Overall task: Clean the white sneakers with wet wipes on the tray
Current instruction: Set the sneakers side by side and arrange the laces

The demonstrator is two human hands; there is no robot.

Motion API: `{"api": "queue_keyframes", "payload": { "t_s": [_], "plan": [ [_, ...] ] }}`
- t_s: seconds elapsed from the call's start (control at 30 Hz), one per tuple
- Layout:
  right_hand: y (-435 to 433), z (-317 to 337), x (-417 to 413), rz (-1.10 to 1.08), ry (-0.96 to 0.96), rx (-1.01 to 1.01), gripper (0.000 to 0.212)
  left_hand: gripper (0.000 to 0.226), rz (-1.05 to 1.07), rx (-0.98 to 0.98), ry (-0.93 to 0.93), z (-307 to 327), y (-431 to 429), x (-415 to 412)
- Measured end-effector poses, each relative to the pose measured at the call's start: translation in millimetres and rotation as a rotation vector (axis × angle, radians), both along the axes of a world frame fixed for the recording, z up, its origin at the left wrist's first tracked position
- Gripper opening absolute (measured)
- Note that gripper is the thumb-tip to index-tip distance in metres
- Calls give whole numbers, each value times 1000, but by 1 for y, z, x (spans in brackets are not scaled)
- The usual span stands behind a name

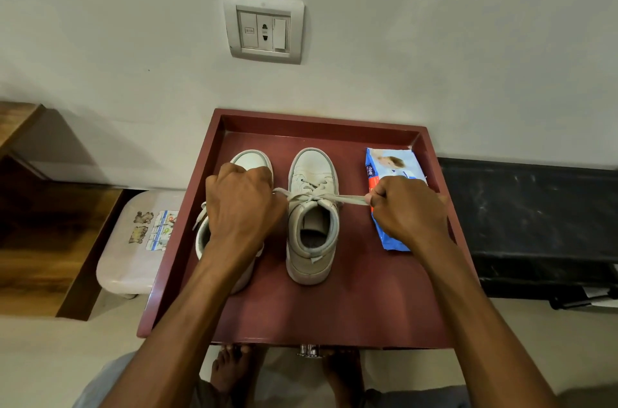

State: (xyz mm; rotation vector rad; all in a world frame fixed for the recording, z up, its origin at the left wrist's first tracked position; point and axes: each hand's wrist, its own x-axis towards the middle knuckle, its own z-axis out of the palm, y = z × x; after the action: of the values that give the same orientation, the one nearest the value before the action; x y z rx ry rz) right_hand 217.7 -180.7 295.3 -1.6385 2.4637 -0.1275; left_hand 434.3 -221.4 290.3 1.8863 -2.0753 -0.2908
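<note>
Two white sneakers on red tray (pixel 368 307), laces of right sneaker pulled taut.
Right sneaker (pixel 312 217) stands mid-tray, toe away from person; lace (pixel 347 199) runs sideways from its eyelets to both hands; left hand (pixel 240 203) fingers closed on one lace end, above left sneaker (pixel 250 160); right hand (pixel 406 207) fingers pinched on other end, over wet wipes pack (pixel 388 160) at tray's right side.
</note>
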Motion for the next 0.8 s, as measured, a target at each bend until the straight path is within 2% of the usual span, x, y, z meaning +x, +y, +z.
{"api": "queue_keyframes", "payload": {
  "t_s": [0.1, 0.2, 0.27, 0.37, 0.43, 0.5, 0.57, 0.63, 0.7, 0.8],
  "plan": [
    [0, -1, 0, 44, -40, 0, 22, 22, -22, 65, -16, 1, 0, 2],
    [0, 4, -8, 87, -196, -72, 23, 36, -48, 147, 3, -2, -7, 15],
    [0, 7, -10, 81, -301, -213, 20, 46, -74, 208, 49, -4, -15, 24],
    [-4, 13, -6, 62, -381, -449, 20, 56, -222, 219, 179, 5, -22, 31],
    [-6, 18, -1, 95, -394, -516, 23, 53, -344, 272, 292, 17, -22, 33],
    [-7, 22, 4, 138, -450, -498, 24, 46, -364, 332, 428, 26, -22, 36],
    [-7, 21, 9, 213, -502, -413, 27, 37, -310, 287, 522, 29, -22, 39],
    [-10, 15, 13, 327, -524, -271, 34, 29, -294, 212, 463, 28, -21, 33],
    [-11, 9, 17, 413, -553, -136, 38, 28, -364, 225, 370, 22, -19, 23],
    [-12, 6, 22, 463, -542, -54, 36, 34, -496, 218, 101, 6, -16, 8]
  ]
}}
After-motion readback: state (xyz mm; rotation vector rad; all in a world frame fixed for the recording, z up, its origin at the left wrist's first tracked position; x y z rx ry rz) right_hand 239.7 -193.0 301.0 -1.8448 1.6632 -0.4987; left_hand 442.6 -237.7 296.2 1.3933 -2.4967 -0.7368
